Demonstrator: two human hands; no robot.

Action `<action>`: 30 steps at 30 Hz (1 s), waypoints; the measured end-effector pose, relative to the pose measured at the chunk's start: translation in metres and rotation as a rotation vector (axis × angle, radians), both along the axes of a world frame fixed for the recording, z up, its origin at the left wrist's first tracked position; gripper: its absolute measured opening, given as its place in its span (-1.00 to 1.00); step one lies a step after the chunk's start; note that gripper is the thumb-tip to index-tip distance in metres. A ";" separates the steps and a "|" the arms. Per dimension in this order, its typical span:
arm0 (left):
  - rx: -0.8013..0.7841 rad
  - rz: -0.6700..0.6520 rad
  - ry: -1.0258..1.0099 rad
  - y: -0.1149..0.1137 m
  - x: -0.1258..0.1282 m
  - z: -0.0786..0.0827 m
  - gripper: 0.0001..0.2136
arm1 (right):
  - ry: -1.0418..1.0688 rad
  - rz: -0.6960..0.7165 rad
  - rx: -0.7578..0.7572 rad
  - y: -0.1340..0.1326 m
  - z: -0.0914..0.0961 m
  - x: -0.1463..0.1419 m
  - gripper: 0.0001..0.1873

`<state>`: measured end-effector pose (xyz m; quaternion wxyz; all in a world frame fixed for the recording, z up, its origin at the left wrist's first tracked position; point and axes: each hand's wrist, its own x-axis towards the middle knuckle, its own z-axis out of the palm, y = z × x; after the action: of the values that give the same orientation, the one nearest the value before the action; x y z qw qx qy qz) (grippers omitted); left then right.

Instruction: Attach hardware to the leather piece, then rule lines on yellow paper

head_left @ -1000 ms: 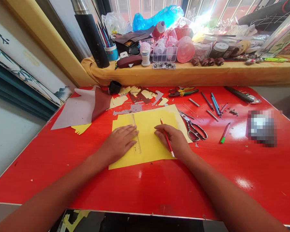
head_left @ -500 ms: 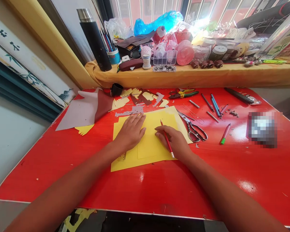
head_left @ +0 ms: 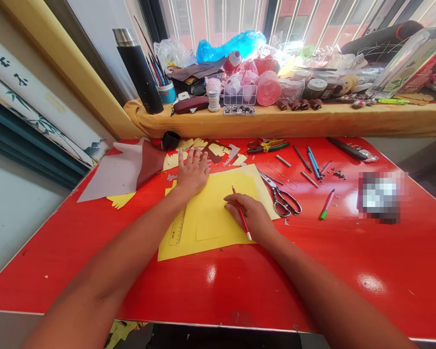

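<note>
Yellow paper sheets [head_left: 218, 213] lie layered on the red table, a smaller piece on top of larger ones. My left hand [head_left: 193, 172] is open with fingers spread, at the upper left edge of the sheets, beside paper scraps. A red pencil [head_left: 241, 214] with a white eraser end is in my right hand [head_left: 252, 213], tip pointing away from me, over the right part of the sheets. A clear ruler [head_left: 178, 225] rests on the yellow paper, partly behind my left forearm. Scissors [head_left: 281, 196] with dark handles lie against the sheets' right edge.
Grey and brown sheets [head_left: 109, 174] lie at the left, with paper scraps [head_left: 218, 149] at the back. Pliers [head_left: 269, 145], blue pens [head_left: 313, 162] and a pink-green pen [head_left: 327, 204] lie rightward. A black flask [head_left: 140, 72] stands on the cluttered sill.
My left hand has slid up and away over the sheets and its fingers have spread, uncovering more of the ruler. My right hand keeps the pencil. The view has shifted slightly.
</note>
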<state>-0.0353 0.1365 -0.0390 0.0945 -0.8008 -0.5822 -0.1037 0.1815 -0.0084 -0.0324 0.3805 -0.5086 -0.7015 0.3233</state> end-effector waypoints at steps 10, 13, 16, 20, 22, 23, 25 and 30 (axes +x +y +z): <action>0.060 -0.152 -0.024 -0.012 0.022 0.006 -0.46 | -0.015 0.013 0.040 0.002 -0.002 0.001 -0.80; 0.049 -0.169 -0.014 -0.011 0.030 -0.002 -0.46 | -0.003 0.008 0.035 0.001 -0.002 0.001 -0.80; 0.062 -0.173 -0.004 -0.002 0.024 -0.001 -0.47 | -0.013 0.009 0.042 0.001 -0.001 0.001 -0.81; 0.064 -0.190 0.029 0.012 0.001 0.009 -0.49 | -0.032 0.006 0.067 0.001 -0.001 0.000 -0.81; 0.067 -0.187 0.039 0.016 -0.011 0.014 -0.48 | -0.032 0.009 0.079 0.001 0.000 0.000 -0.81; 0.070 -0.181 0.041 0.017 -0.015 0.017 -0.47 | -0.035 0.009 0.085 0.001 0.000 0.001 -0.81; 0.087 -0.167 0.039 0.014 -0.019 0.022 -0.46 | -0.042 0.010 0.093 0.001 0.000 0.001 -0.80; 0.108 -0.249 0.007 -0.010 0.009 0.023 -0.49 | -0.041 0.017 0.086 0.001 -0.001 0.001 -0.81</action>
<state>-0.0267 0.1266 -0.0156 0.1261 -0.8610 -0.4714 -0.1432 0.1822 -0.0073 -0.0334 0.3848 -0.4924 -0.7266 0.2855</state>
